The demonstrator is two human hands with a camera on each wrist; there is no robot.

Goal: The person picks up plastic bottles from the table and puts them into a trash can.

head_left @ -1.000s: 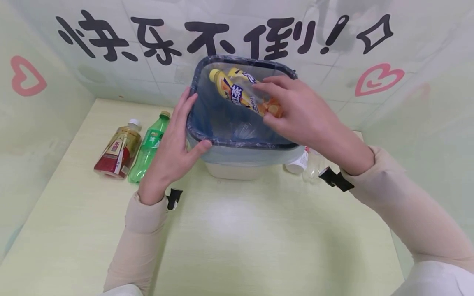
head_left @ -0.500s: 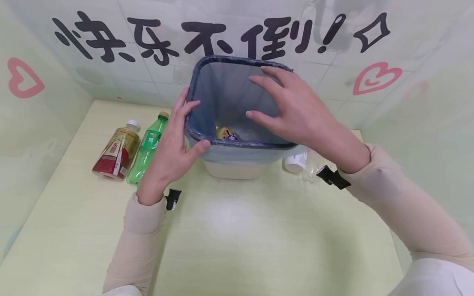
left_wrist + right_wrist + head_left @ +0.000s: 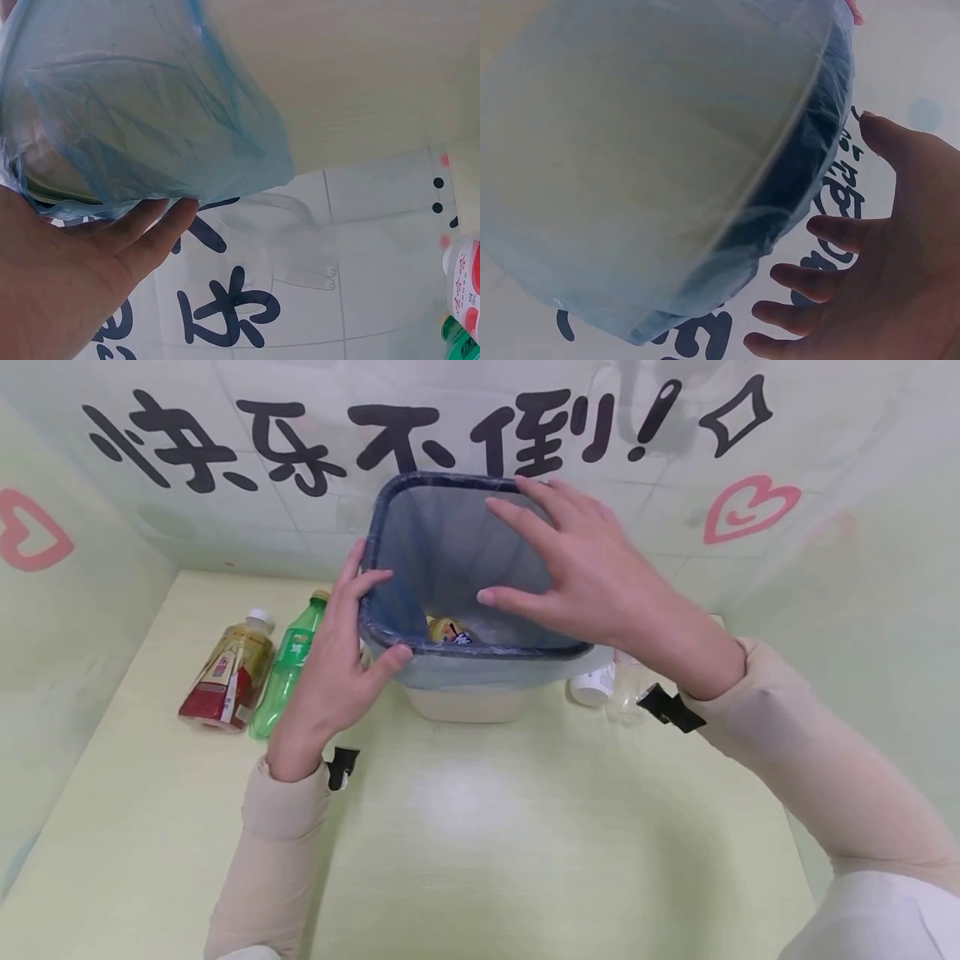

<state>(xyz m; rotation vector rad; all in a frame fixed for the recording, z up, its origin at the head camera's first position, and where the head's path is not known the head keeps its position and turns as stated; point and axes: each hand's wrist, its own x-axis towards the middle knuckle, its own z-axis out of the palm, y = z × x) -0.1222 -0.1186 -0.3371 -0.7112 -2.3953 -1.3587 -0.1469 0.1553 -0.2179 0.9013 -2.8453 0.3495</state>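
Note:
A trash can [image 3: 468, 703] with a dark rim stands against the back wall, covered by a thin bluish liner bag [image 3: 630, 142]. My left hand [image 3: 333, 660] rests against its left front corner, thumb on the front rim and one fingertip over the left rim; its fingers look mostly straight. Above the opening, towards the right, hovers my right hand [image 3: 585, 568], fingers spread and holding nothing. Deep inside, a yellow-labelled drink bottle [image 3: 452, 632] shows partly over the front rim; the rest of it is hidden.
Left of the can lie a red-and-gold juice bottle [image 3: 227, 675] and a green soda bottle [image 3: 287, 664], the latter partly behind my left hand. On the right are a white bottle [image 3: 592, 686] and a clear plastic one [image 3: 627, 695]. Walls [image 3: 315, 510] enclose the table.
My right hand has let go of the yellow-labelled bottle, which dropped from the can's opening to its bottom. Its fingers have spread. The left hand stays at the rim; the head view shifted slightly.

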